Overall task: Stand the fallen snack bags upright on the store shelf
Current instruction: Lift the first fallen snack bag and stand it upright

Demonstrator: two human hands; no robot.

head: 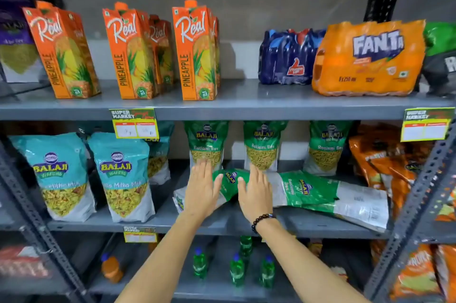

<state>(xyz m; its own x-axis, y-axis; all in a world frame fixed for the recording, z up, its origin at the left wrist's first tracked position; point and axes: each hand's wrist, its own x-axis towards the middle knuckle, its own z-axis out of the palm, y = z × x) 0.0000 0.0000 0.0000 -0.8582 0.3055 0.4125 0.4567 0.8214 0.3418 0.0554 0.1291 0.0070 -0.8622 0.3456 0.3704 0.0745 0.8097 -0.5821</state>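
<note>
Two green Balaji Ratlami Sev bags lie flat on the middle shelf [158,221]. The left fallen bag [228,185] rests between my hands. My left hand [201,186] lies flat over its left part, fingers together and extended. My right hand [254,191], a dark bead bracelet at its wrist, lies flat over its right end. Neither hand has closed around the bag. The second fallen bag [328,194] lies to the right, reaching the shelf's front edge. Behind them three green Ratlami Sev bags [262,144] stand upright.
Teal Balaji mix bags [121,174] stand at the left of the same shelf, orange snack bags [385,159] at the right. Juice cartons [195,53] and a Fanta pack [367,58] fill the shelf above. Green bottles [237,270] stand below. A slotted steel upright [419,191] crosses the right.
</note>
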